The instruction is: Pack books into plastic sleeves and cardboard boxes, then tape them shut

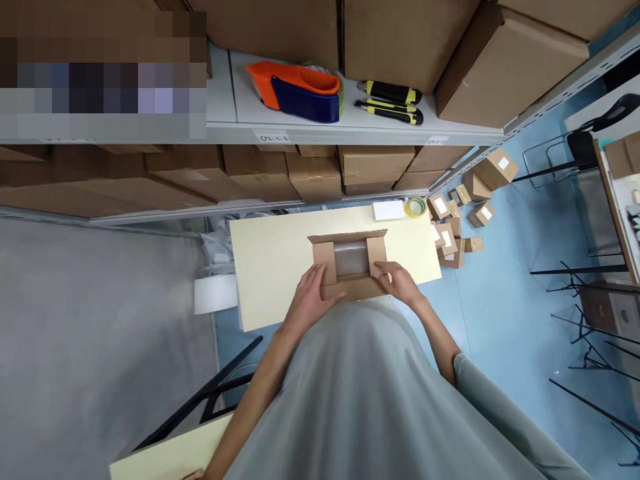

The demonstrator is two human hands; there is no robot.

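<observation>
A small cardboard box [351, 288] sits on the cream table in front of me. Its side flaps are folded inward, while the far and near flaps stand outward. Through the gap between the side flaps shows something greyish and shiny, like clear plastic; I cannot make out what it is. My left hand [313, 298] grips the box's left side, fingers at the left flap and thumb along the near flap. At the right side, my right hand [399, 283] holds the box with its fingers bent at the right flap and near corner.
A white box [388, 211] and a yellow tape roll [415, 207] lie at the table's [270, 267] far edge. The shelf above holds an orange-and-blue tape dispenser [300, 92], utility knives [393, 103] and large cartons [410, 43]. Several small labelled boxes [454, 239] are piled right.
</observation>
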